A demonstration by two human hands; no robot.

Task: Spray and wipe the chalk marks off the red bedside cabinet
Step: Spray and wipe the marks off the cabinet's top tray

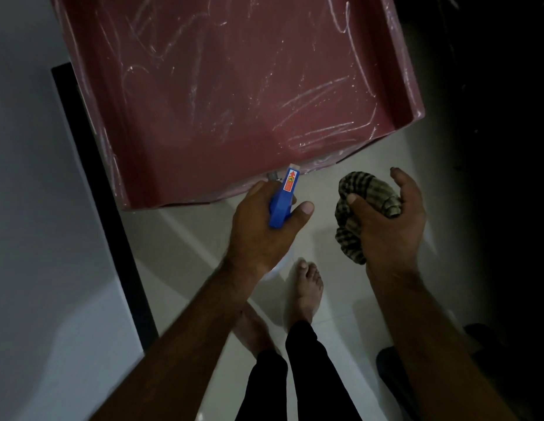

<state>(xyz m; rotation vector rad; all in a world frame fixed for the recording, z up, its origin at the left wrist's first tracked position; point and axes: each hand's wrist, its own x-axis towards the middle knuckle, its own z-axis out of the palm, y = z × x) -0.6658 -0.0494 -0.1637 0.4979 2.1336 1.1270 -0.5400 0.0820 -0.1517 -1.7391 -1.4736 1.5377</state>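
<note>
A pale tiled floor [340, 238] carries everything here. The red cabinet [234, 101] stands on it just beyond the left hand [261, 226] and right hand [386, 220], its near edge almost under the left hand's knuckles. White chalk marks [319, 95] are scrawled across its recessed top. Below the hands, two bare feet [305, 287] rest on the tiles. Left of the left hand, a black strip [97, 192] runs along the floor's edge.
</note>
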